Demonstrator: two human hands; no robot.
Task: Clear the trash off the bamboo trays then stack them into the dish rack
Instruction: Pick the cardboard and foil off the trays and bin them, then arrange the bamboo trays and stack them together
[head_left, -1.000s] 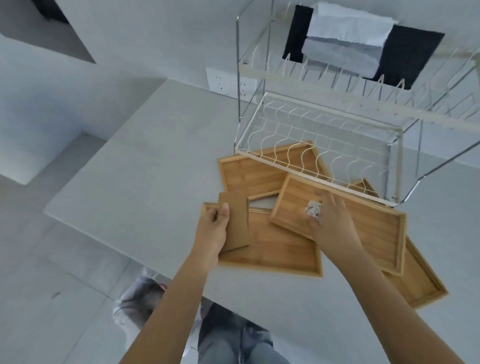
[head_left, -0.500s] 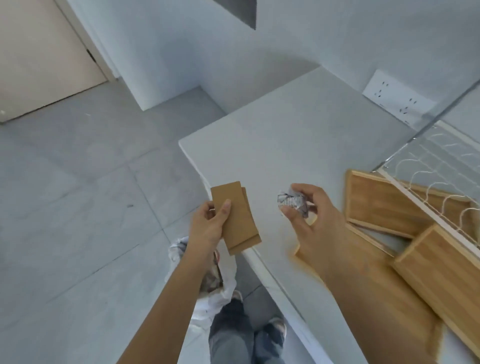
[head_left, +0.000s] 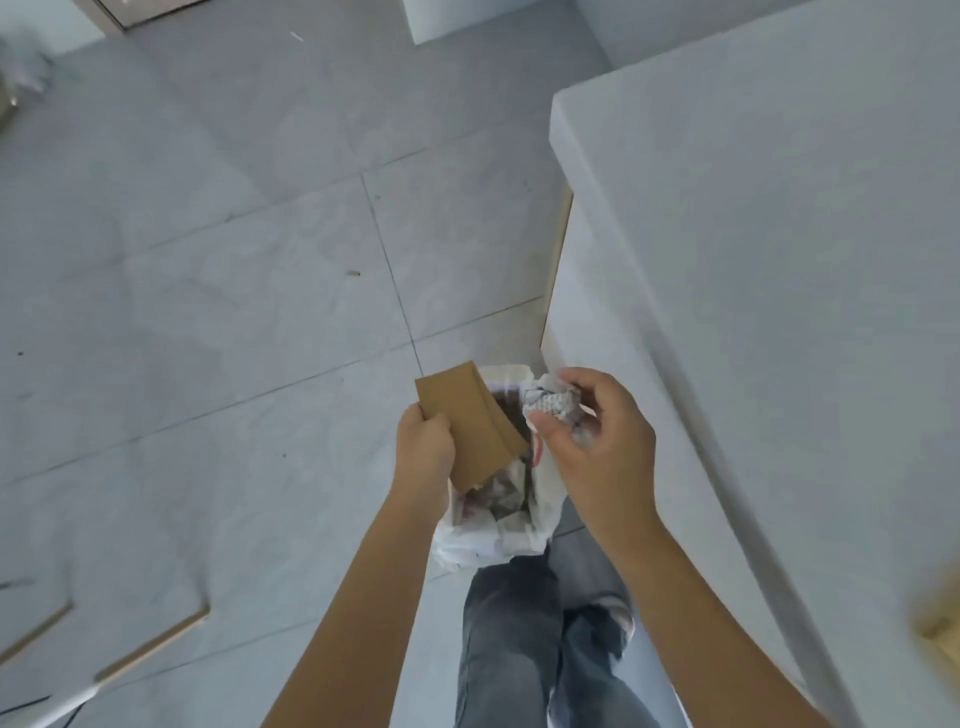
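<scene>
My left hand grips a flat brown cardboard piece, tilted over the mouth of a bin lined with a white plastic bag on the floor. My right hand pinches a crumpled ball of white-grey paper just above the same bin. Trash lies inside the bag. Only a blurred corner of one bamboo tray shows at the right edge. The dish rack is out of view.
The white counter fills the right side, its front edge running down beside the bin. Grey tiled floor spreads to the left. My legs in grey jeans stand just behind the bin.
My view swung down and left from the counter to the floor. Both hands carried the cardboard and the paper ball off the counter to above the bin.
</scene>
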